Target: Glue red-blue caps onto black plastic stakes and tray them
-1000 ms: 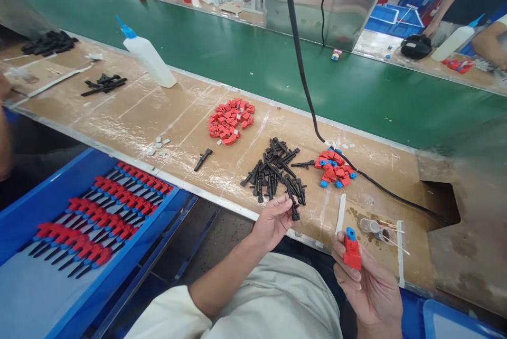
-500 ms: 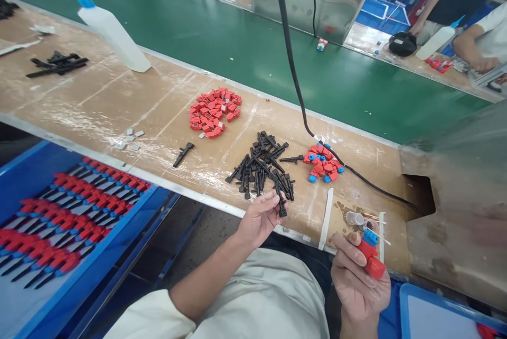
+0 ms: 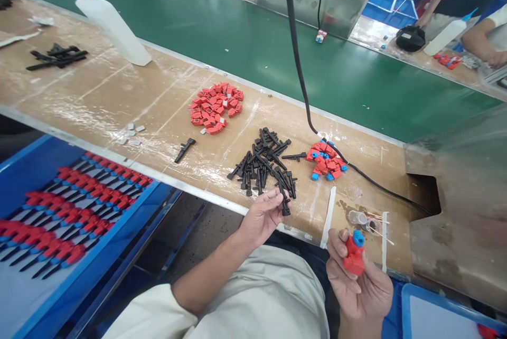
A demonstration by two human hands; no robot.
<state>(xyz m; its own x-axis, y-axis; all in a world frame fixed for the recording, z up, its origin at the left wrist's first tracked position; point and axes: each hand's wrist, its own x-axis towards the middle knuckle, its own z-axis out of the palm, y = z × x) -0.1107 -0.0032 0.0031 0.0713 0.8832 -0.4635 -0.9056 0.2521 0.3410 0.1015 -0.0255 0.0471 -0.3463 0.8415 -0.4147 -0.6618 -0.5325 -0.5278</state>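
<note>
Left blue tray: below the table (image 3: 158, 88), the left blue tray (image 3: 93, 265) holds joined red, blue and black pieces (image 3: 73, 212) in slanting rows.
Far-left black parts: a small heap of loose black parts (image 3: 59, 57) on the table.
Bottle: a pale bottle (image 3: 114, 27) with a blue nozzle, beside the green belt (image 3: 222, 54).
Grey tabs: a few flat grey tabs (image 3: 131, 133) lie near the table's front edge.
Lone black part: one stick-like part (image 3: 185, 150), apart from the piles.
Red pile: small red blocks (image 3: 214, 109), loosely gathered.
Black pile: stick-like black parts (image 3: 263, 162), tangled together, just beyond the left hand.
Left hand: the person's left hand (image 3: 263, 215) has thumb and fingertips closed on a black rod (image 3: 285, 203), its wider end toward the body. It looks light, stiff and smooth; the thin stem could probably snap, so a gentle pinch near the middle should suit it.
Red-and-blue pile: jumbled pieces (image 3: 327, 162), with a black cord (image 3: 296, 64) running across them.
Right hand: palm up, the right hand (image 3: 358, 286) clasps a red figure (image 3: 354, 257) between fingers and thumb, blue end up. It seems light and rigid; the red sides look like the steadiest hold.
Clear cup: a small clear cup (image 3: 357, 217) near thin sticks (image 3: 384, 236), beyond the right hand.
Right blue tray: its rim (image 3: 406, 297) shows at lower right.
</note>
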